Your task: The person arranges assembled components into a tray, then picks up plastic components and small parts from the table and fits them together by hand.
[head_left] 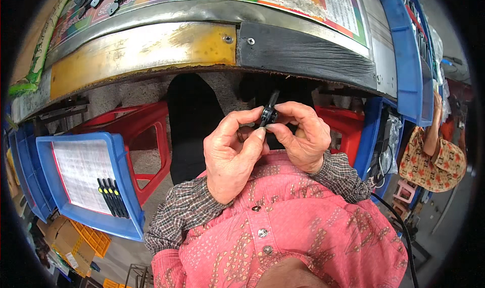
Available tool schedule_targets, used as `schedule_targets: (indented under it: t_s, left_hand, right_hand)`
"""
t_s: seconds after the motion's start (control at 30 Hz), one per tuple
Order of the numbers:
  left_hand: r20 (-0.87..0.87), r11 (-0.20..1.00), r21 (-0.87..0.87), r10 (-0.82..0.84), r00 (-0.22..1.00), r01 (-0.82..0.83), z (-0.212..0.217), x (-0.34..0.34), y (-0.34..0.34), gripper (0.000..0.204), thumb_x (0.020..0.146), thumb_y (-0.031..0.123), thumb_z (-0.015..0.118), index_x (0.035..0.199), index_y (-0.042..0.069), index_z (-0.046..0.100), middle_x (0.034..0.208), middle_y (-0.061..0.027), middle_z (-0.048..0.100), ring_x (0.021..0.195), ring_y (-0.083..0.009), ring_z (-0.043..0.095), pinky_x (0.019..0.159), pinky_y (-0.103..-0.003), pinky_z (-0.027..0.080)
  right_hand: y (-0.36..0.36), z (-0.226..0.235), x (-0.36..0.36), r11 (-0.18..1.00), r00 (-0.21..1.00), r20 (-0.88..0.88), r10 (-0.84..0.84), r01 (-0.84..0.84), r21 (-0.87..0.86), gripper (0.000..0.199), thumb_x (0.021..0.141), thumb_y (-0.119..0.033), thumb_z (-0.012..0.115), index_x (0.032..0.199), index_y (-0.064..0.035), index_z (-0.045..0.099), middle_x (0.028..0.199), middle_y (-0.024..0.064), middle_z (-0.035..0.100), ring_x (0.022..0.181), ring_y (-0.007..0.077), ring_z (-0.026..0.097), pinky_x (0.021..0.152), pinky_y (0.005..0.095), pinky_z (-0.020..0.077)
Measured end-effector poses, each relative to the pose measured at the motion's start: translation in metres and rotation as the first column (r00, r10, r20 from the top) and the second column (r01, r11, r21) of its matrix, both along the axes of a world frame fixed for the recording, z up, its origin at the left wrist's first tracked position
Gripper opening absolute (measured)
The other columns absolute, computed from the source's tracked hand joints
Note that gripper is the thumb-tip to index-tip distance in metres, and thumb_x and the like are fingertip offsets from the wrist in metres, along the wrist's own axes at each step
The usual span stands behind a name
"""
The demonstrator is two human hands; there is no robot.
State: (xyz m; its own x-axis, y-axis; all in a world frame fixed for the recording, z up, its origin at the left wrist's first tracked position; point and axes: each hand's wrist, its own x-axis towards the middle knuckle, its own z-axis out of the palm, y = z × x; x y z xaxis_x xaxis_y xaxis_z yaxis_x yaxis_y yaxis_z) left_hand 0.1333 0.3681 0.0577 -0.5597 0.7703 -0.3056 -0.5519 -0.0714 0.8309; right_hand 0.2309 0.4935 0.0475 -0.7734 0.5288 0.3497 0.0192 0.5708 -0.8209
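Above my lap, in front of my chest, both hands pinch one small black part (269, 115). It has a slim arm pointing away from me and a thicker rounded middle; its exact kind I cannot tell. My left hand (233, 154) grips it from the left between thumb and forefinger. From the right, the thumb and forefinger of my right hand (304, 135) close on the same part. My fingers hide some of its lower end. Several long black pieces with yellow dots (112, 197) lie side by side in a blue tray (91, 222) to my left.
A metal-edged workbench (146, 50) crosses ahead of me, with loose black pieces (115, 4) at its far left. Blue bins (404, 55) stand at the right. Red stools (146, 121) stand under the bench edge. Another person's arm (434, 128) shows at far right.
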Motion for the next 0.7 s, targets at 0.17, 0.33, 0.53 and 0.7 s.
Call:
schedule_targets:
  t_s: [0.17, 0.33, 0.53, 0.7]
  left_hand:
    - [-0.027, 1.0, 0.0, -0.007, 1.0, 0.007, -0.0001, -0.0002, 0.0, 0.027, 0.09, -0.002, 0.051, 0.117, -0.001, 0.053, 0.079, -0.0069, 0.062, 0.06, -0.0043, 0.054, 0.048, -0.016, 0.039]
    - [-0.082, 1.0, -0.01, -0.011, 0.997, 0.01, -0.0012, 0.0002, -0.0005, 0.027, 0.09, -0.002, 0.051, 0.117, -0.001, 0.053, 0.08, -0.0069, 0.062, 0.061, -0.0042, 0.054, 0.048, -0.016, 0.04]
    - [-0.128, 1.0, -0.016, 0.0, 0.992, -0.002, -0.0032, 0.0013, -0.0012, 0.029, 0.089, -0.004, 0.051, 0.118, -0.001, 0.053, 0.081, -0.0057, 0.062, 0.064, -0.0051, 0.056, 0.051, -0.017, 0.042]
    - [-0.134, 1.0, 0.006, 0.011, 0.991, -0.011, -0.0061, 0.003, -0.0017, 0.03, 0.089, -0.005, 0.052, 0.118, -0.001, 0.053, 0.086, -0.0053, 0.062, 0.067, -0.0055, 0.057, 0.054, -0.017, 0.043]
  right_hand:
    - [0.0002, 0.0006, -0.0035, 0.995, 0.999, -0.038, -0.011, 0.014, 0.098, 0.033, 0.073, -0.006, 0.076, 0.102, 0.0022, 0.06, 0.086, 0.0122, 0.066, 0.066, 0.0164, 0.066, 0.057, 0.0255, 0.0524]
    - [0.0006, -0.0012, -0.0035, 0.995, 0.999, -0.046, -0.002, 0.006, 0.097, 0.033, 0.074, -0.007, 0.076, 0.101, 0.0022, 0.06, 0.086, 0.0132, 0.066, 0.065, 0.0168, 0.066, 0.057, 0.0255, 0.0519]
    - [0.0005, -0.0009, -0.0037, 0.994, 0.998, -0.062, 0.001, 0.006, 0.113, 0.032, 0.074, -0.006, 0.076, 0.101, 0.0026, 0.06, 0.087, 0.0144, 0.067, 0.066, 0.0187, 0.066, 0.057, 0.0264, 0.0522]
    - [-0.0004, -0.0008, -0.004, 0.991, 0.998, -0.066, -0.006, 0.015, 0.135, 0.032, 0.074, -0.006, 0.076, 0.1, 0.0031, 0.061, 0.086, 0.015, 0.067, 0.068, 0.0208, 0.067, 0.059, 0.0273, 0.0532]
